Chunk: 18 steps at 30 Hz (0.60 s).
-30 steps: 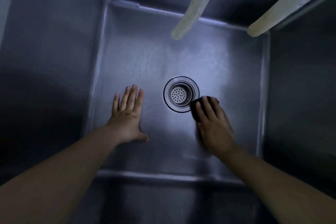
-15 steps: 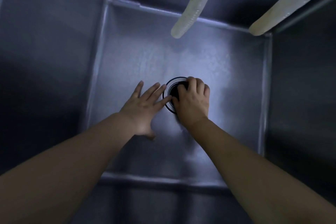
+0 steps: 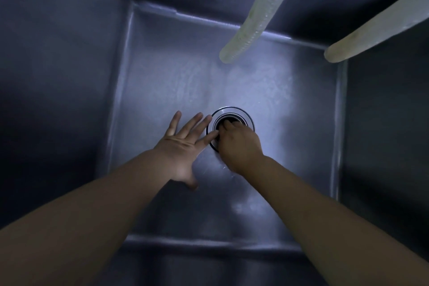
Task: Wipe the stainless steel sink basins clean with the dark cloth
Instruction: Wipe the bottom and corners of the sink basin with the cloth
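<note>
Steel sink basin (image 3: 162,72), right hand (image 3: 239,144) in drain (image 3: 246,116), left hand (image 3: 183,144) flat

I see a blue-grey steel sink basin (image 3: 162,81) with pale mottled streaks, a shiny silver drain ring (image 3: 234,112) around a black centre, and two pale greenish-cream hoses (image 3: 262,11), one ribbed.
</note>
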{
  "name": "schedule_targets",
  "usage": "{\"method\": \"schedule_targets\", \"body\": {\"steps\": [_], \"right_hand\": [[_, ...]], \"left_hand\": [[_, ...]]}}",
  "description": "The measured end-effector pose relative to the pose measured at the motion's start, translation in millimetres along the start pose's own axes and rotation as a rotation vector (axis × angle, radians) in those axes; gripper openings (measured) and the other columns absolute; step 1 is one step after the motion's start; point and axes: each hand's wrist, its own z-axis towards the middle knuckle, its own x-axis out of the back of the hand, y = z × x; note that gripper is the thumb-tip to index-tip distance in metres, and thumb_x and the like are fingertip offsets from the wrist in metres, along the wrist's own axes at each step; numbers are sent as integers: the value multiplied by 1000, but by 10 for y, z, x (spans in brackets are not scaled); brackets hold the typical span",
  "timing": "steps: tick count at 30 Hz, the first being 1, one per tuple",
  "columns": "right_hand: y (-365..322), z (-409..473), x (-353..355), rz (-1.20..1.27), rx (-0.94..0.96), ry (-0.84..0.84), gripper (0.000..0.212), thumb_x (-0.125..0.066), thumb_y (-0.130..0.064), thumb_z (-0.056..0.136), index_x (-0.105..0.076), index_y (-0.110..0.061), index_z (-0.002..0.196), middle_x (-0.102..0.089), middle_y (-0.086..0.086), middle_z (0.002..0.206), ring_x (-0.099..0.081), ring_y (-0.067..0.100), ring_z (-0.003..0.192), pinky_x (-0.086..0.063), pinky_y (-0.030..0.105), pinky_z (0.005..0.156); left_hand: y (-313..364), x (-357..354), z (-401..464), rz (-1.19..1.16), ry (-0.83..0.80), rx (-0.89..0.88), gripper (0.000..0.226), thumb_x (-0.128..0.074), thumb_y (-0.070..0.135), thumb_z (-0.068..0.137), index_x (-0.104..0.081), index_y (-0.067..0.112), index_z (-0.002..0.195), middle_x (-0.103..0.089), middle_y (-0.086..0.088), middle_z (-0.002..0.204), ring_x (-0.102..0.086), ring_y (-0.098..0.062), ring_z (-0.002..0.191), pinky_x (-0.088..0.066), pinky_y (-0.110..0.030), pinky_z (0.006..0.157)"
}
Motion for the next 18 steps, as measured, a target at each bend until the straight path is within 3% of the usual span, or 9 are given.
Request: {"method": "schedule_targets", "body": {"steps": [4, 7, 12, 15, 18], "right_hand": [[122, -48, 8, 93, 80, -18, 33, -43, -19, 91, -59, -8, 119, -57, 7, 113, -48, 26, 103, -36, 33, 86], [128, -18, 40, 119, 69, -28, 34, -42, -19, 92, -62, -11, 118, -59, 5, 113, -48, 25, 103, -35, 32, 85], [73, -54, 88, 55, 38, 22, 24, -51, -10, 82, -69, -8, 98, -63, 6, 94, -49, 27, 98, -34, 35, 89], [47, -168, 51, 37, 20, 209, 9, -64, -5, 71, -70, -9, 76, -62, 5, 76, -58, 27, 79, -45, 36, 77], [72, -182, 19, 55, 56, 297, 5, -65, -5, 75, -68, -9, 76, -63, 6, 77, -60, 26, 76, -47, 33, 74]], "left_hand": [[18, 33, -7, -4, -33, 4, 142, -63, 80, 41, 28, 34, 141, 63, 2, 124, 55, -17, 119, 30, -57, 101], [38, 70, -3, 7, -61, 21, 142, -64, 79, 42, 26, 34, 142, 65, 2, 120, 56, -17, 116, 29, -58, 101], [90, 140, 7, 43, -100, 56, 144, -67, 77, 42, 28, 33, 141, 67, 0, 114, 58, -19, 112, 30, -60, 99], [130, 171, 14, 59, -123, 74, 145, -70, 75, 42, 27, 32, 142, 69, -1, 111, 59, -21, 111, 32, -60, 97], [158, 214, 18, 75, -144, 90, 146, -72, 74, 43, 25, 30, 143, 68, -4, 112, 55, -23, 114, 32, -61, 96]]}}
